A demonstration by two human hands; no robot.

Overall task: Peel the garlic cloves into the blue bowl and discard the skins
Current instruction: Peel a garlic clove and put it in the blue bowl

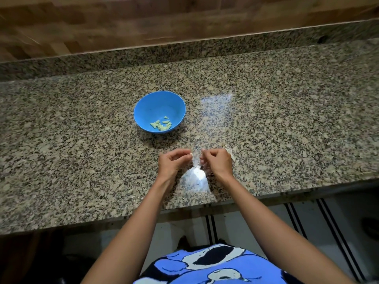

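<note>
Now both of your hands are at the near edge of the stone counter (82,140), working on a small clear plastic bag (194,180). The bag lies flat on the counter between your wrists, gathered into a tight neck just above its bulging lower part. Your left hand (173,160) has its fingers curled, with thumb and fingertips pinching the loose plastic on the left side of the neck. Your right hand (217,160) mirrors it, its fingers curled and pinching the plastic on the right side. The two hands sit close together, with only the twisted top of the bag between them. What fills the bag looks pale and whitish, but the glare on the plastic keeps you from telling what it is.

Farther back and a little to your left stands the blue bowl (147,107), upright and well apart from your hands. A small heap of peeled garlic cloves (162,124) lies in its bottom, towards the near side. A few papery scraps of skin (230,153) lie on the counter just beside your right hand, on its outer side.

Behind the counter runs a wooden wall (123,23). Below the counter's edge you can see your blue patterned shirt (215,265) and a pale floor with dark stripes (338,222).
</note>
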